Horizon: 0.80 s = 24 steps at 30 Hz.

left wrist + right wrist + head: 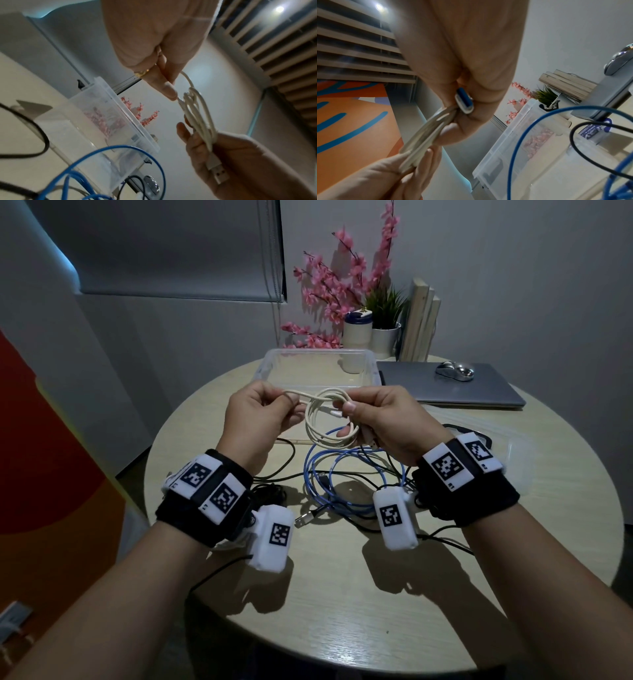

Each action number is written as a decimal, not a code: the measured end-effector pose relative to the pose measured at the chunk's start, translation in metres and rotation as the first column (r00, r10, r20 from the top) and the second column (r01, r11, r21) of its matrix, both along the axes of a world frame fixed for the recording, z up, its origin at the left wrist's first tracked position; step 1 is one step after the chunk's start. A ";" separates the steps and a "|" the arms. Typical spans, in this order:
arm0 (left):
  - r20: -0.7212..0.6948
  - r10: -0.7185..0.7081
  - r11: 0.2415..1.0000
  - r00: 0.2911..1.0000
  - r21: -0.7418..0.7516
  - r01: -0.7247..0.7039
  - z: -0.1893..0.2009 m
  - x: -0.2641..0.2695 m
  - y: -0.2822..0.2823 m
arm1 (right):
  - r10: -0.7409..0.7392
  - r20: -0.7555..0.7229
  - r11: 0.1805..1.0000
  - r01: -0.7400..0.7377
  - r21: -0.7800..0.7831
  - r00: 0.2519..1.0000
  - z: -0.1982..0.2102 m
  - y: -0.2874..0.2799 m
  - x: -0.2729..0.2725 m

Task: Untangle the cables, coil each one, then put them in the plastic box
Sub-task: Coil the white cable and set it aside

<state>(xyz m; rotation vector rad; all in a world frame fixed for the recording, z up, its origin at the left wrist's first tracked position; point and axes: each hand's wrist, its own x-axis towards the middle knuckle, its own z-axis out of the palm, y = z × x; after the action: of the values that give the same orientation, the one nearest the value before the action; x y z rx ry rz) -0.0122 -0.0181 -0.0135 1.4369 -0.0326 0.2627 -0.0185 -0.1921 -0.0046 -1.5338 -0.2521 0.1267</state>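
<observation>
Nearest, below both wrists, a loose blue braided cable [346, 477] lies tangled with thin black cables [274, 470] on the round pale wooden table [342, 604]. Above that heap the two hands meet, raised off the table. The right hand [387, 419] has its fingers curled around a coiled cream-white cable [325, 419], thumb pressed over the top of the loops. The left hand [257, 419] pinches a strand of the same cable between thumb and fingertips, that strand running level across to the coil.

Only the right wrist view shows the cable's metal plug with a blue insert [464, 102] poking out under the right palm; the left wrist view shows it as a white-sleeved USB plug [217, 171] lying along that palm, and a gold ring [142, 73] on the left hand. The head view hides both.

Just beyond the hands stands the clear rectangular plastic box [270, 364], with a closed grey laptop [445, 388] to the right of it bearing a silver mouse [455, 370]. Farthest back are pink artificial blossoms [335, 285].
</observation>
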 end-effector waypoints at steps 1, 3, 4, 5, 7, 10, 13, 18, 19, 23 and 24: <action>-0.026 -0.031 0.998 0.999 -0.064 0.029 0.001 -0.001 -0.001 | 0.000 -0.003 1.000 0.000 0.006 1.000 0.000 0.000 0.000; -0.071 -0.112 0.985 0.991 -0.140 0.101 0.001 -0.002 -0.002 | -0.003 -0.008 1.000 0.003 0.027 1.000 -0.002 0.000 0.000; -0.093 -0.152 0.980 0.984 -0.142 0.138 0.000 -0.003 -0.003 | -0.011 -0.006 0.999 0.012 0.041 1.000 -0.002 0.000 0.000; -0.115 -0.184 0.978 0.976 -0.119 0.170 -0.001 -0.005 -0.004 | -0.027 0.002 0.998 0.027 0.053 1.000 -0.003 -0.001 0.000; -0.158 -0.208 0.978 0.965 -0.043 0.204 -0.006 -0.007 -0.006 | -0.070 0.019 0.995 0.068 0.070 0.997 -0.003 -0.002 0.002; -0.181 -0.190 0.978 0.965 0.058 0.203 -0.011 -0.008 -0.008 | -0.120 0.040 0.990 0.116 0.084 0.992 -0.005 -0.003 0.004; -0.177 -0.175 0.976 0.968 0.099 0.195 -0.011 -0.011 -0.012 | -0.202 0.086 0.979 0.198 0.045 0.976 -0.009 -0.001 0.005; -0.188 -0.197 0.965 0.962 0.134 0.224 -0.006 -0.016 -0.020 | -0.349 0.172 0.935 0.354 0.003 0.921 -0.014 0.002 0.008; -0.177 -0.197 0.963 0.964 0.148 0.224 -0.005 -0.018 -0.022 | -0.354 0.178 0.934 0.358 0.007 0.918 -0.015 0.004 0.008; -0.132 -0.064 0.977 0.989 0.192 0.088 -0.009 -0.014 -0.023 | -0.276 0.172 0.961 0.273 0.039 0.946 -0.014 0.011 0.003; -0.138 -0.039 0.979 0.990 0.195 0.066 -0.010 -0.012 -0.022 | -0.256 0.166 0.967 0.253 0.040 0.952 -0.013 0.012 0.001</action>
<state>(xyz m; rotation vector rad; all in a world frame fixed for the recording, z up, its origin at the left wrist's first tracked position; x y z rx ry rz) -0.0238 -0.0405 -0.0239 1.6479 0.0126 0.1215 -0.0171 -0.1801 -0.0180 -1.5469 -0.1875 -0.2114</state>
